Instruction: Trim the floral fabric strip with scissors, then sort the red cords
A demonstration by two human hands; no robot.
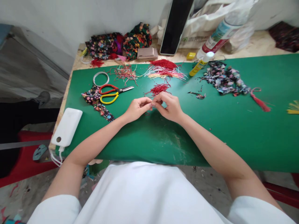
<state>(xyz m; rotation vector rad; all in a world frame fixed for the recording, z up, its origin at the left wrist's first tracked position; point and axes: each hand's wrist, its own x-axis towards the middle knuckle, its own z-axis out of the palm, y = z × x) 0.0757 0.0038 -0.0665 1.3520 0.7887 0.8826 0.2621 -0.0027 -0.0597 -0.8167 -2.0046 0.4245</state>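
Observation:
My left hand (137,108) and my right hand (169,107) meet over the middle of the green mat (233,124), fingertips pinched together on a thin red thread (152,105) between them. Just beyond my fingers lies a small heap of red threads (158,89). Further back sits a larger bundle of red and cream cords (164,69). Scissors with red and yellow handles (112,92) lie to the left of my left hand, on a strip of floral fabric (97,102).
A white power bank (67,127) lies at the mat's left edge. A glue bottle (201,63), floral scraps (225,80) and a red tassel (259,101) lie at the right. A dark tablet (175,28), fabric rolls (119,45) and bags stand along the wall.

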